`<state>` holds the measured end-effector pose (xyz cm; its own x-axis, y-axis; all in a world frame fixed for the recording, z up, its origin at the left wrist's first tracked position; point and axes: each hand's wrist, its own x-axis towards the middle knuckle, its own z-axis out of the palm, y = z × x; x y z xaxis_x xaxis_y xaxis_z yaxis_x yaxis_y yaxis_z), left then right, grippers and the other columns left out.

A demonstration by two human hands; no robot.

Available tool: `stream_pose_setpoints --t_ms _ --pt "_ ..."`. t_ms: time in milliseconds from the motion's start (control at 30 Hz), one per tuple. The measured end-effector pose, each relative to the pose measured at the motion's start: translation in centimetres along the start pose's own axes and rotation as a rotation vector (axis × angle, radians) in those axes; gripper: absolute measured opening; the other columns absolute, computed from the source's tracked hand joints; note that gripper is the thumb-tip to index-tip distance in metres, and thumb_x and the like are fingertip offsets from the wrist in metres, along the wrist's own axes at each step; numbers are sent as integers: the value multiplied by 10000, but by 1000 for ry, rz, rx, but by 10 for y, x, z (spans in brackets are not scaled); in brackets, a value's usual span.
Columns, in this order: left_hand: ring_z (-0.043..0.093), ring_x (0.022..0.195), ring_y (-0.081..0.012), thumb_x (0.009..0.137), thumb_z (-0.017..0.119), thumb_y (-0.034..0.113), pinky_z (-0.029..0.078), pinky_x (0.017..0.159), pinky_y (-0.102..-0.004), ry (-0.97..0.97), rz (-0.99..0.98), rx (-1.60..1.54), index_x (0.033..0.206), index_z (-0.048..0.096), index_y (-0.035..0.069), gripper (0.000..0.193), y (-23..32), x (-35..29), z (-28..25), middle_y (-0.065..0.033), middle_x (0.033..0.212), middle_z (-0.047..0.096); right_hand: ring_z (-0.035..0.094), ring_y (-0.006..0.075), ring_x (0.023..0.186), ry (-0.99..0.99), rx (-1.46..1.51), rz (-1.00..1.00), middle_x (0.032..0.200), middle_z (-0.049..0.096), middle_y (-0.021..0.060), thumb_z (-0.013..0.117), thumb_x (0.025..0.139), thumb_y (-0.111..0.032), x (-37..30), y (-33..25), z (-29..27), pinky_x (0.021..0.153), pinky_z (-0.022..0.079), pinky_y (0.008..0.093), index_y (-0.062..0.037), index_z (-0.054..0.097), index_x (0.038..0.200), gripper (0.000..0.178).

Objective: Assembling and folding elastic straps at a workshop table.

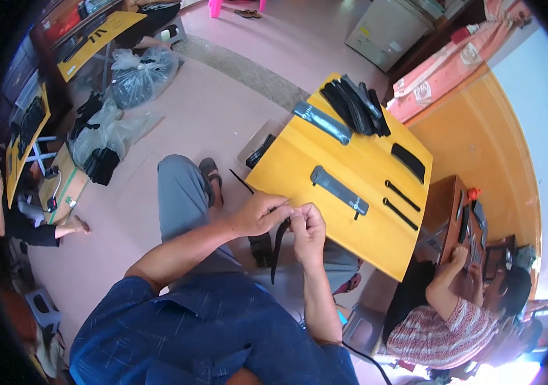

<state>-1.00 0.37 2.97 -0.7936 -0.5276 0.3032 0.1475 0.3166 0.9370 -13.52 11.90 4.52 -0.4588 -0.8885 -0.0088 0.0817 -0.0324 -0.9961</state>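
Observation:
My left hand and my right hand meet in front of me by the table's near left edge, fingertips pinched together. Between them runs a thin black strap; one end dangles below my fingers, and a dark end pokes out beyond my left hand. What exactly lies under my fingertips is hidden. Closest on the yellow table is a flat grey pouch with small black tabs at its ends. To its right lie two black straps with a loop at one end, an upper strap and a lower strap.
A black curved piece, another grey pouch and a pile of black sleeves occupy the table's far side. A clear bin stands left of it. Plastic bags sit on the floor. A co-worker in a patterned top works at right.

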Motion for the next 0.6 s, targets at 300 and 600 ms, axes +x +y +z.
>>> stream_pose_setpoints --t_ms 300,600 --pt "437 555 -42 1061 561 210 350 503 -252 5 -52 -87 759 546 73 332 24 -3 2 49 623 496 453 51 601 -170 -242 -174 646 533 -33 708 988 -192 -4 -20 -15 549 409 243 -48 591 926 196" --pt "444 523 -42 1087 526 239 347 474 -223 21 -239 -347 783 561 65 352 35 -8 22 46 612 492 512 71 654 -356 -66 -116 701 552 -34 601 1063 -252 2 -14 -36 583 431 246 -49 601 875 277"
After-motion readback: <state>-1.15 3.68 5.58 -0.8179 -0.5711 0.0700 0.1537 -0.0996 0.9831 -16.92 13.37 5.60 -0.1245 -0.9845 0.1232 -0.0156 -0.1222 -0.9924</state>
